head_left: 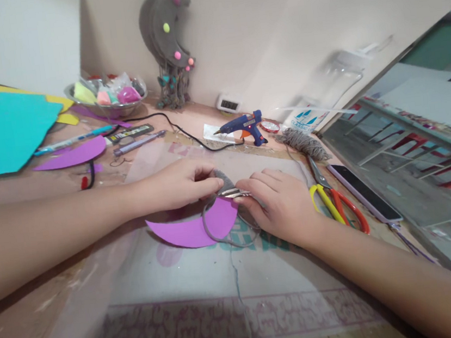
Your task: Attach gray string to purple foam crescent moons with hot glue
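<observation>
A purple paper crescent (192, 232) lies curved under my hands. Grey yarn (223, 180) is wound closely round its upper right end, and a loose loop of the same yarn hangs over the purple surface. My left hand (186, 182) pinches the wrapped part between thumb and fingers. On the other side, my right hand (279, 201) has its fingers closed at the same end, beside a thin pale, shiny edge (233, 192) whose kind I cannot make out. The right fingertips are partly hidden, with yarn running beneath them.
A blue glue gun (245, 125) with a black cable rests behind my hands. To the right are a grey yarn skein (303, 144), scissors (332, 200) and a phone (363, 191). A bowl (109, 107) of colourful packets and a turquoise sheet (7, 132) sit at left.
</observation>
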A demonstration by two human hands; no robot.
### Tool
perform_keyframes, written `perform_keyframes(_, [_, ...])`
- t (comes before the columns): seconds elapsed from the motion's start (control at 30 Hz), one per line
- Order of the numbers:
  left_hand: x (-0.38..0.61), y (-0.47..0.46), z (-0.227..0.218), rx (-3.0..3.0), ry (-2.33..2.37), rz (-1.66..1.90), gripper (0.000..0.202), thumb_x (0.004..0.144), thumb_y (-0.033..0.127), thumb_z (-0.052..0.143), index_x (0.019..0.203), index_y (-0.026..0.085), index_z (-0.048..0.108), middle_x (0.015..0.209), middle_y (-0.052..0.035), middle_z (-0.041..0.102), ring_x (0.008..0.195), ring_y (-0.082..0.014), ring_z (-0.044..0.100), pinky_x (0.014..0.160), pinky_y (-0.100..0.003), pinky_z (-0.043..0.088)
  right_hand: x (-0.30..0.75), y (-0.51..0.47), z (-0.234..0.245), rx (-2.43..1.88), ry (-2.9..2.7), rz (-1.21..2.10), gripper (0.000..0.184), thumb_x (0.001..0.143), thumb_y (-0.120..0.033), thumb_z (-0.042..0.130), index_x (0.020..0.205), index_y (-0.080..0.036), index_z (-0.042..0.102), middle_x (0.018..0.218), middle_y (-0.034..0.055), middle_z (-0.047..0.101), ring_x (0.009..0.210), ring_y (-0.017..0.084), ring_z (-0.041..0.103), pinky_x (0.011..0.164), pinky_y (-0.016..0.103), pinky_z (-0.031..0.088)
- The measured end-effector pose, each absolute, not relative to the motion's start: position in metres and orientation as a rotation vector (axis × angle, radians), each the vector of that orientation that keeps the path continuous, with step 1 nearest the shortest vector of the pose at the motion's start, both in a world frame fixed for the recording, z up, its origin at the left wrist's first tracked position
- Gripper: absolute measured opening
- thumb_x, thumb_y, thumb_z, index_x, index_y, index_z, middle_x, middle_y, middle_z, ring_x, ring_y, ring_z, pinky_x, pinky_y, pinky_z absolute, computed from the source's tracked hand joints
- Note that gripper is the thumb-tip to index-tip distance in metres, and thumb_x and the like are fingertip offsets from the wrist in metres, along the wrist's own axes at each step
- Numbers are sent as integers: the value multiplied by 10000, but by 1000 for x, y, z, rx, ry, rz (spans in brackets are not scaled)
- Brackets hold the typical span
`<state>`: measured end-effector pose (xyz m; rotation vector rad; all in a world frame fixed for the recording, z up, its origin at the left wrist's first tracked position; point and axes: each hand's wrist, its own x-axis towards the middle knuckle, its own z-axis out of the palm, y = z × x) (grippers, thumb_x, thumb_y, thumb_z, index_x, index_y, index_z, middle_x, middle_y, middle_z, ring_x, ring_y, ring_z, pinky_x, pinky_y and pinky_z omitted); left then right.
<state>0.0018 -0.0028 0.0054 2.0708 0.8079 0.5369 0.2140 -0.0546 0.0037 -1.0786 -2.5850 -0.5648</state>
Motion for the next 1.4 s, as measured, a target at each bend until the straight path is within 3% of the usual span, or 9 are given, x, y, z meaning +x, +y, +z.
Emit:
perform_keyframes(0.37, [2,-1,4,2101,800,547,211,822,243,482,632,154,509,554,61,491,516,-60,434,496,-188,323,214,-54,3,-1046,-2578,-609,228,916,-319,480,880,-147,625,694,28,611,637,163,496,599,298,340])
perform_keyframes(0.8, [2,-2,4,2036,784,543,210,834,245,469,647,157,507,551,61,471,492,-52,431,474,-178,325,214,-52,2,-1071,-2493,-403,268,910,-349,484,944,-122,624,746,51,609,686,167,542,617,281,376])
perform_keyframes(1.4, [1,-2,4,2076,784,559,193,814,222,479,636,158,518,545,65,488,489,-53,418,485,-185,320,214,-53,2,-1053,-2567,-547,241,923,-333,463,895,-148,615,709,33,610,658,164,520,605,291,352])
